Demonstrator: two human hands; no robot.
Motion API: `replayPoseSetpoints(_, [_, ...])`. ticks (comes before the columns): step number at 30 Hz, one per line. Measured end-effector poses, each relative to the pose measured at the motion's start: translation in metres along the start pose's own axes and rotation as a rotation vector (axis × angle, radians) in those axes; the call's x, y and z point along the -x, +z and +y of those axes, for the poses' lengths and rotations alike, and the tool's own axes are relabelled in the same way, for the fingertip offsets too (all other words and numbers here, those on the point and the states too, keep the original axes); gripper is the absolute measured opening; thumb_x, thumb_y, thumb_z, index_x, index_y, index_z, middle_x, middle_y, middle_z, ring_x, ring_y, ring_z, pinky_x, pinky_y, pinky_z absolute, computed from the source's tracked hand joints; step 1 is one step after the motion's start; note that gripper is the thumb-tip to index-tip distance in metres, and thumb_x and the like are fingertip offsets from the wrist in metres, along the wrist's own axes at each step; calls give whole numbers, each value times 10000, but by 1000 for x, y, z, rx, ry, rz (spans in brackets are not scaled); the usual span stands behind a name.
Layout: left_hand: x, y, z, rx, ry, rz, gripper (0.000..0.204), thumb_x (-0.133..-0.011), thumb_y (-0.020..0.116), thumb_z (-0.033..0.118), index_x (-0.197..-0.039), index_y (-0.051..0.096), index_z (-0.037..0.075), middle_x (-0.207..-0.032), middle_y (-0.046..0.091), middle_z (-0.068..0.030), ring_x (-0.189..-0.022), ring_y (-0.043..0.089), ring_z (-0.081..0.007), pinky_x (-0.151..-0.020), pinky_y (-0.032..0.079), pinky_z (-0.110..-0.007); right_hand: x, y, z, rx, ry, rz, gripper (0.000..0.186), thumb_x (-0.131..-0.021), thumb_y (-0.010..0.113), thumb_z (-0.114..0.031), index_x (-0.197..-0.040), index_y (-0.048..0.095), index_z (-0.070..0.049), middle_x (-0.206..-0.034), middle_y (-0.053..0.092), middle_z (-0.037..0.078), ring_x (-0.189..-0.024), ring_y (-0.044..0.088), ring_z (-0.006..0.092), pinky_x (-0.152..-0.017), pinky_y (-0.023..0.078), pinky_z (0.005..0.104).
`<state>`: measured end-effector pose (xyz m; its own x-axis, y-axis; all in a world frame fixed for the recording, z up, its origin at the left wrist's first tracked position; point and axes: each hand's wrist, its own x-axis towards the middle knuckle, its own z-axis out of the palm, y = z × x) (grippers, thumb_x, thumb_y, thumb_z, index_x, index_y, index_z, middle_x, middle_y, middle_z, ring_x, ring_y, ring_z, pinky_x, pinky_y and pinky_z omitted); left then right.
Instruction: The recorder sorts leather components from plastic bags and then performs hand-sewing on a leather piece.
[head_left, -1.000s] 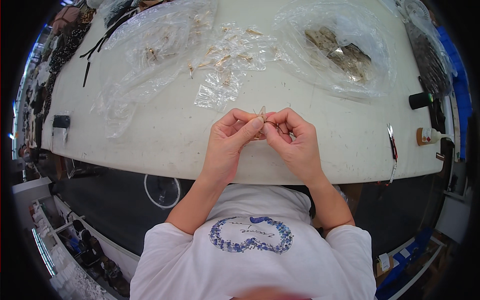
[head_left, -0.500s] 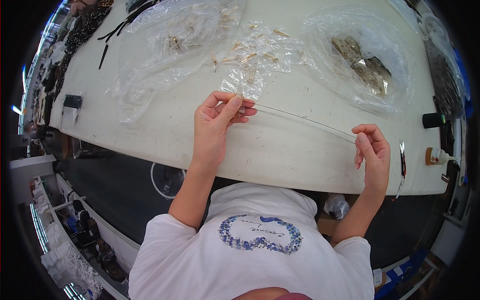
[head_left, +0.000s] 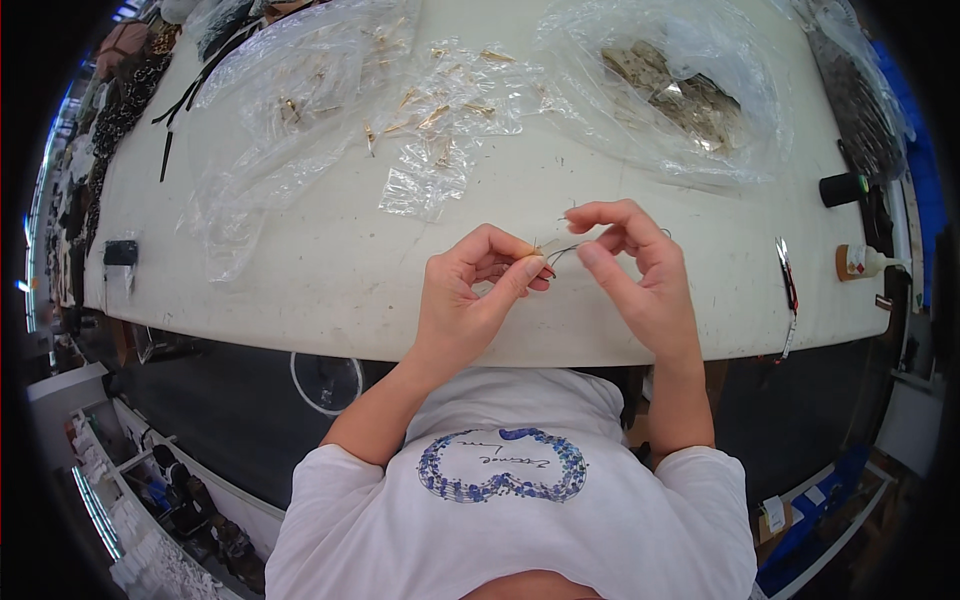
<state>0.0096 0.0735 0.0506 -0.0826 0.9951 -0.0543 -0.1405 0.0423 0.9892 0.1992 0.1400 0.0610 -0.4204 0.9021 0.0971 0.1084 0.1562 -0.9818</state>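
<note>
My left hand is closed in a pinch on one end of a dark thread, with a small pale piece at its fingertips too small to name. Just to the right, my right hand has its index finger raised away from the thumb. The thread runs to the right thumb tip, and a loop of it shows behind this hand. Beyond my hands lie clear plastic sachets with thin gold-coloured pieces among them.
A large clear bag lies at far left, another with brownish contents at far right. Along the right side are small scissors, a black thread spool and a bottle. A small black object sits at left.
My right hand has moved left, close to my left hand, and its index finger has lifted. The stretched thread has gone slack and curved. My left hand has come slightly nearer and rightward.
</note>
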Motion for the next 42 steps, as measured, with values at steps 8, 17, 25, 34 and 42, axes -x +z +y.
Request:
replayPoseSetpoints(8, [3, -8, 2, -78, -56, -70, 88, -932, 655, 56, -934, 631, -29, -870, 705, -90, -820, 698, -134, -742, 579, -256, -12, 19, -4, -33, 19, -187, 68, -862, 679, -67, -907, 661, -19, -876, 636, 21, -774, 572, 98, -700, 460, 254])
replayPoseSetpoints(17, [6, -9, -7, 82, -244, -136, 98, -943, 656, 90, -950, 616, 2, -883, 706, -76, -800, 685, -110, -714, 552, -226, -12, 21, 6, -88, 21, -49, 93, -879, 670, -96, -940, 643, -32, -873, 631, 30, -784, 570, 128, -752, 455, 276])
replayPoseSetpoints(25, [2, -10, -10, 73, -245, -126, 101, -941, 666, 104, -939, 616, 16, -883, 707, -69, -786, 684, -105, -678, 536, -223, -9, 15, 4, 139, -81, -218, 28, -895, 656, -72, -889, 647, -46, -907, 620, 2, -865, 529, 112, -838, 424, 270])
replayPoseSetpoints(34, [3, -10, -9, 64, -260, -161, 82, -935, 664, 70, -908, 613, 11, -855, 705, -99, -750, 680, -116, -673, 554, -235, -38, 9, -1, -349, -84, 133, 138, -1002, 541, -157, -975, 548, -22, -816, 620, 54, -841, 644, 159, -803, 528, 310])
replayPoseSetpoints(42, [-6, -21, 6, 124, -389, -320, 90, -905, 684, 57, -865, 615, 14, -812, 705, -102, -683, 661, -108, -639, 543, -228, -62, -73, -13, -523, -136, 265, 135, -1026, 493, -150, -985, 526, -26, -749, 478, 3, -652, 536, 114, -671, 556, 307])
